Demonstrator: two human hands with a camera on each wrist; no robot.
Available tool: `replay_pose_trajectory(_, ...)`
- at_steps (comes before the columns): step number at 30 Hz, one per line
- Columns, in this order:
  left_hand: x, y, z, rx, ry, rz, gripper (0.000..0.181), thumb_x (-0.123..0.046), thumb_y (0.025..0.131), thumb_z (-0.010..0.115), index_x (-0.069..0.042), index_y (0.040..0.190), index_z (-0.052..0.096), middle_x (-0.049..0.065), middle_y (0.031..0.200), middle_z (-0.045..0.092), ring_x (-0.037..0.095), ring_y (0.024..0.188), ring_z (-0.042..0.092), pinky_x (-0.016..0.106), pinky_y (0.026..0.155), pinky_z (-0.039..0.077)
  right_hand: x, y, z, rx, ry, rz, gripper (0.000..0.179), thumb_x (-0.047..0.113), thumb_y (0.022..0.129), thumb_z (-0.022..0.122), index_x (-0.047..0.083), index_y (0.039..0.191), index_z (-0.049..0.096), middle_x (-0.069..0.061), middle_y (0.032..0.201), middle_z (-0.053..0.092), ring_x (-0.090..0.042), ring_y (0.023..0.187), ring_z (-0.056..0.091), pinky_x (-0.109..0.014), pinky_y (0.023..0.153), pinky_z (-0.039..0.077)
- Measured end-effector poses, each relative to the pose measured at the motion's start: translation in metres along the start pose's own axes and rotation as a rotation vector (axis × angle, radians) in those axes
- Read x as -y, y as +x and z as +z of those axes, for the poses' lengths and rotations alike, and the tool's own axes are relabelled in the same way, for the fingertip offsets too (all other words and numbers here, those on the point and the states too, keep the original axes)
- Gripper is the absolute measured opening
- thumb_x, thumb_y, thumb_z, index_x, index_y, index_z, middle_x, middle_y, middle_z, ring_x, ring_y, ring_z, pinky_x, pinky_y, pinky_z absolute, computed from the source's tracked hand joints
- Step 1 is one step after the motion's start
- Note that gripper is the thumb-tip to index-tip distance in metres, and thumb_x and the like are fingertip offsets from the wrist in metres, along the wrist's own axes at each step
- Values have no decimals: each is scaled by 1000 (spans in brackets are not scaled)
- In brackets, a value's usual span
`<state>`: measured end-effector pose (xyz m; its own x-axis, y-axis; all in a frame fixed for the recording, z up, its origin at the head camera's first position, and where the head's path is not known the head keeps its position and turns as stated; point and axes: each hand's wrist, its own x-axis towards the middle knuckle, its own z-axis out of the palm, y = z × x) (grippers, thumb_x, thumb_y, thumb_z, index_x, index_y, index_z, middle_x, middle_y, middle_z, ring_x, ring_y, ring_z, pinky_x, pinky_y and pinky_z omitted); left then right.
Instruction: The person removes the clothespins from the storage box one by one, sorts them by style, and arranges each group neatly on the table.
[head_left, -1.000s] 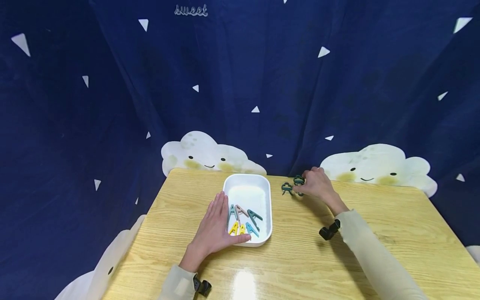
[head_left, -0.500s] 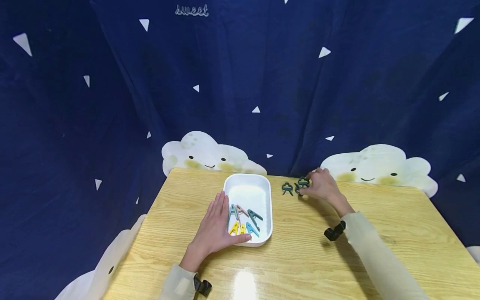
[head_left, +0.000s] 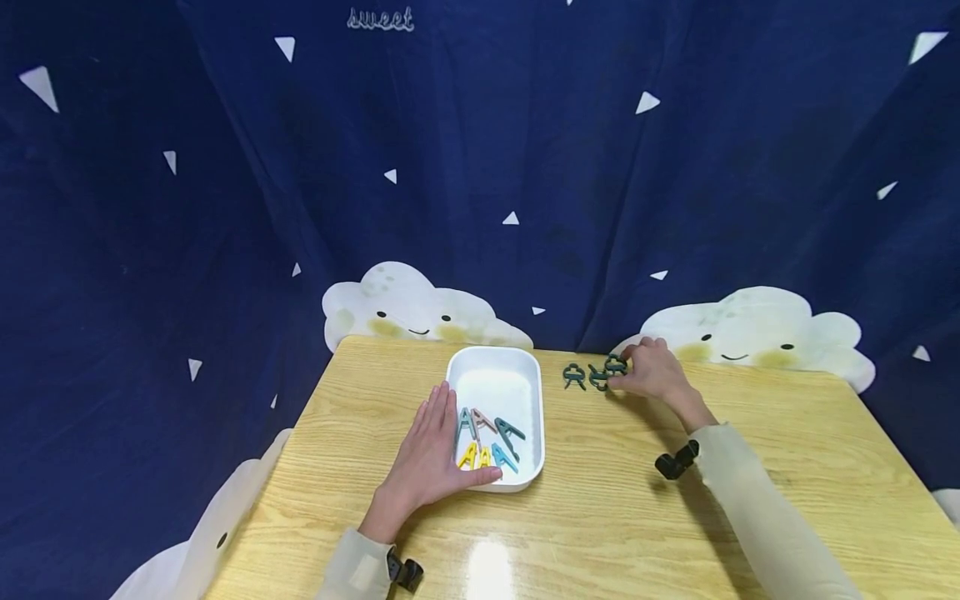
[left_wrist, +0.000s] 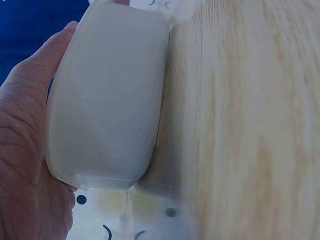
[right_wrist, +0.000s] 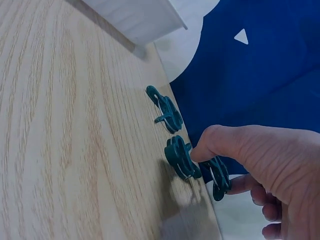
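In the head view, my right hand (head_left: 656, 375) pinches a dark green plant clip (head_left: 616, 364) between thumb and forefinger, near the table's far edge. Two similar green clips lie to its left, the middle clip (right_wrist: 179, 157) close by the thumb and the far-left clip (head_left: 574, 377) a little apart. My left hand (head_left: 426, 454) rests on the white tub (head_left: 495, 358), straight fingers along its left side and thumb across its near rim. Inside the tub are several small clothespins, among them a dark teal clothespin (head_left: 510, 437), a pink clothespin (head_left: 483, 422) and a yellow clothespin (head_left: 468, 457).
The wooden table (head_left: 600, 517) reaches back to a dark blue curtain (head_left: 480, 150) printed with white triangles and smiling clouds. Black wrist cameras sit on both sleeves, the right camera (head_left: 677, 460) just above the tabletop.
My right hand has shifted slightly right with its green clip, away from the middle clip, which now shows more fully. The left hand and the tub have stayed put.
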<state>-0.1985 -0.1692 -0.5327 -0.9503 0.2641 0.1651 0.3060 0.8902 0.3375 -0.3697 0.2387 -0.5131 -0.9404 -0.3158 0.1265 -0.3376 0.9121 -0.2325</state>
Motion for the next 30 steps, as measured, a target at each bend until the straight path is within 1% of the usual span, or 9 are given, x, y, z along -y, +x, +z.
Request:
replay_pose_trajectory(6, -1, 0, 0, -2, 0, 4, 147, -100, 69, 53, 4, 165, 13, 18, 174, 3, 29, 162, 5, 41, 131, 10, -7, -3, 0, 4, -5, -5, 62, 44, 76, 86, -6, 110, 74, -23, 100, 64, -45, 93, 52, -50, 77, 47)
replay_pose_trajectory(11, -1, 0, 0, -5, 0, 5, 146, -99, 70, 53, 4, 165, 12, 20, 174, 6, 28, 162, 3, 42, 131, 11, -12, -7, 1, 8, -8, -5, 61, 45, 77, 84, -6, 110, 74, -24, 102, 65, -46, 94, 52, -50, 78, 46)
replay_pose_trajectory(14, -1, 0, 0, -2, -3, 3, 146, -99, 70, 54, 4, 165, 12, 18, 175, 2, 27, 162, 2, 42, 131, 10, -14, -8, 3, 17, -12, 4, 62, 46, 77, 84, -6, 110, 74, -24, 103, 65, -46, 95, 53, -50, 78, 47)
replay_pose_trajectory(19, 0, 0, 1, 8, -3, -3, 146, -100, 70, 53, 3, 165, 9, 14, 175, -3, 26, 162, 0, 41, 131, 8, -17, -9, 6, 25, -4, 19, 61, 46, 76, 84, -5, 108, 75, -21, 98, 63, -44, 92, 53, -48, 74, 48)
replay_pose_trajectory(22, 0, 0, 1, 13, 2, -6, 146, -100, 70, 52, 2, 165, 8, 13, 174, -5, 26, 162, 0, 41, 131, 8, -19, -9, 7, 23, 0, 19, 60, 45, 75, 84, -5, 106, 76, -20, 96, 64, -44, 91, 53, -48, 74, 48)
replay_pose_trajectory(25, 0, 0, 0, 14, 6, -6, 146, -100, 70, 52, 2, 165, 8, 14, 175, -3, 27, 162, 1, 41, 131, 8, -20, -9, 6, 24, -1, 22, 57, 44, 75, 84, -4, 105, 76, -21, 97, 66, -46, 91, 55, -49, 75, 49)
replay_pose_trajectory(27, 0, 0, 0, 12, 7, -5, 146, -100, 70, 52, 2, 165, 8, 16, 175, -1, 26, 162, 0, 41, 131, 9, -19, -9, 6, 23, -2, 25, 55, 43, 75, 85, -3, 103, 77, -20, 95, 67, -46, 91, 56, -50, 75, 49)
replay_pose_trajectory(30, 0, 0, 0, 14, 6, -7, 146, -100, 70, 52, 2, 165, 8, 16, 175, -1, 25, 162, -1, 41, 131, 8, -19, -9, 7, 25, -1, 22, 48, 43, 74, 86, 1, 96, 78, -15, 84, 65, -45, 87, 57, -49, 73, 49)
